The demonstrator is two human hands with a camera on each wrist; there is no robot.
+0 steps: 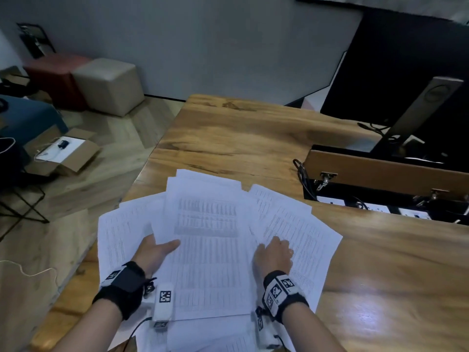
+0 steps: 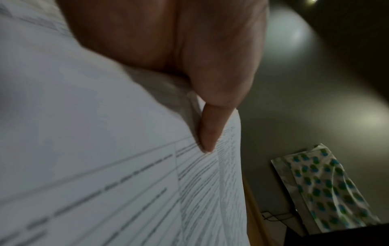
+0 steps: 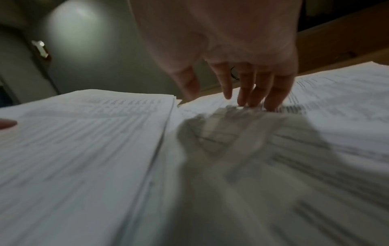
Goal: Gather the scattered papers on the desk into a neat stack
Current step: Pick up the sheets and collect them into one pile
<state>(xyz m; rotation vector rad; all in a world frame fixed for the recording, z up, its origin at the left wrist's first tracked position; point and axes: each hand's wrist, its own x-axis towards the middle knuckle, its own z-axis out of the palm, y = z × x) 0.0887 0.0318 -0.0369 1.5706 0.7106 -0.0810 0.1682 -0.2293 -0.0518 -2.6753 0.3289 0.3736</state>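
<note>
A grey wall (image 1: pixel 203 34) backs the room. Herringbone wood floor (image 1: pixel 121 138) spreads at nine o'clock, with a beige cube stool (image 1: pixel 109 85) beside a red one (image 1: pixel 53 72). A dark monitor (image 1: pixel 406 72) stands at two o'clock.

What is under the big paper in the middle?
More papers poke out beneath the middle sheet, and the left hand slips fingers under its edge. Those fingers and any desk below are covered.

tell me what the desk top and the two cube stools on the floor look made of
Desk top: seems wood, varnished; flowing grain, dark knots, glossy glare. Beige stool: looks upholstered in matte fabric or leatherette; soft edges, seams. Red stool: likely the same, too dim to tell.
</note>
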